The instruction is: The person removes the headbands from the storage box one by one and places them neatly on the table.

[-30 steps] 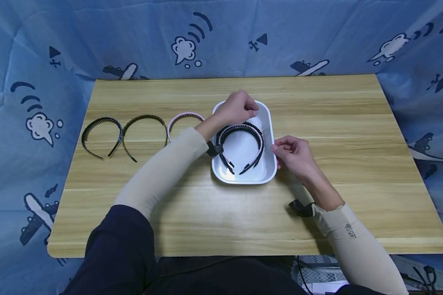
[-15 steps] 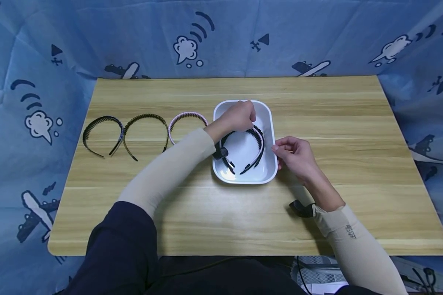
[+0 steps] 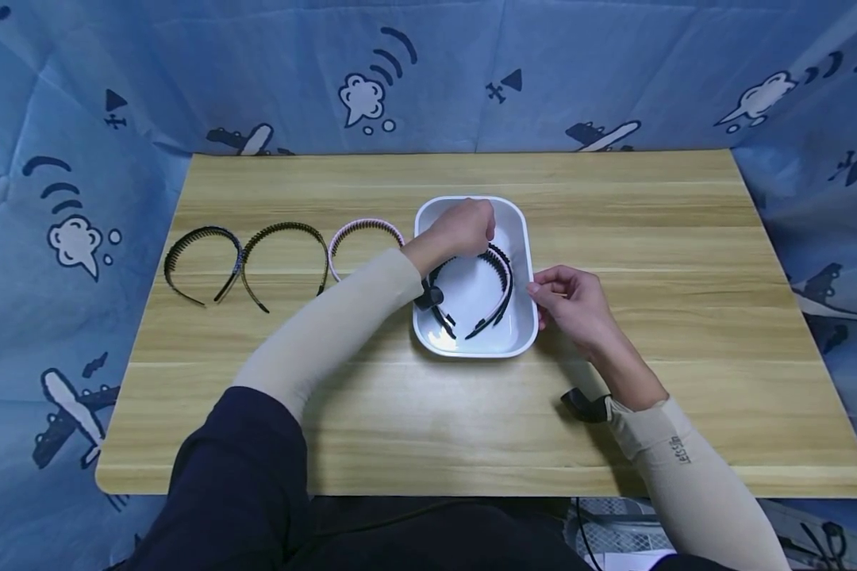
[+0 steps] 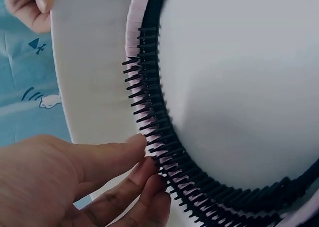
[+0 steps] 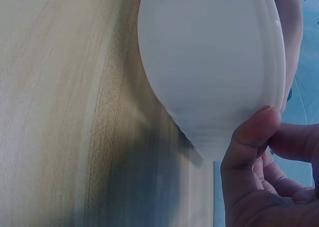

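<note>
Inside a white rectangular tray [image 3: 521, 337] lie nested toothed headbands [image 3: 505, 277], black and pale pink. My left hand [image 3: 464, 228] reaches into the far half of this tray. In the left wrist view its thumb and fingertips pinch at the outer edge of a headband [image 4: 149, 100], among the black comb teeth; parts of the fingers overlap the band. Tray wall and rim are held at the right side by my right hand [image 3: 571, 300], thumb against the rim [image 5: 279, 62] in the right wrist view. Part of the nested bands is hidden under my left hand and wrist.
Left of the tray, three more headbands lie in a row on the wooden table [image 3: 614, 214]: a dark one [image 3: 178, 250], an olive-black one [image 3: 286, 227] and a pink one [image 3: 364, 223], partly behind my left forearm. Blue patterned cloth [image 3: 428, 71] rises behind the table.
My left hand has lowered from above the tray's far part onto the headbands inside it. It has stayed there over the last half second. The right hand keeps its place at the rim.
</note>
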Motion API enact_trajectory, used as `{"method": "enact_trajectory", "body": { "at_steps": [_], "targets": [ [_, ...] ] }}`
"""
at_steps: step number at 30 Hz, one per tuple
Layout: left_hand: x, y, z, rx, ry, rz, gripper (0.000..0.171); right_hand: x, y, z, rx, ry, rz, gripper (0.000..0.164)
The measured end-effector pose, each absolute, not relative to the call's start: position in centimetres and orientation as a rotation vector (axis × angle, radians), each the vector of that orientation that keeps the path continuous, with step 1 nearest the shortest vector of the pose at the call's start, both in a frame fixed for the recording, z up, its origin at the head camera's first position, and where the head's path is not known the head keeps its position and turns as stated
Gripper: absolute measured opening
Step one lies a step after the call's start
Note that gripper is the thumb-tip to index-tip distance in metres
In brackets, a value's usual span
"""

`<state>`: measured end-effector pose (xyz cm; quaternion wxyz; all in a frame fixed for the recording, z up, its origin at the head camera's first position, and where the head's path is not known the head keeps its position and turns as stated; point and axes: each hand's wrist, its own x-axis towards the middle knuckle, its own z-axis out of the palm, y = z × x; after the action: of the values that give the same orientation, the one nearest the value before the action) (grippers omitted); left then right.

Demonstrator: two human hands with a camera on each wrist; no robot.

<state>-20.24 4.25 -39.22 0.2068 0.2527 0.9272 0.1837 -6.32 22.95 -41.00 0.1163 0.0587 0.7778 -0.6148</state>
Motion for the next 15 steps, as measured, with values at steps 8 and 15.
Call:
{"method": "enact_trajectory", "body": {
  "at_steps": [8,15],
  "targets": [
    [-20.04,4.80,-39.62,0.758,2.610,0.456,0.013,-6.24,23.04,-41.01,0.172,2.273,-1.805,0.027],
    [-19.83,4.87,-39.68,0.785,2.637,0.443,0.014,-6.24,23.03,-41.01,0.170,2.276,-1.806,0.026]
  ]
}}
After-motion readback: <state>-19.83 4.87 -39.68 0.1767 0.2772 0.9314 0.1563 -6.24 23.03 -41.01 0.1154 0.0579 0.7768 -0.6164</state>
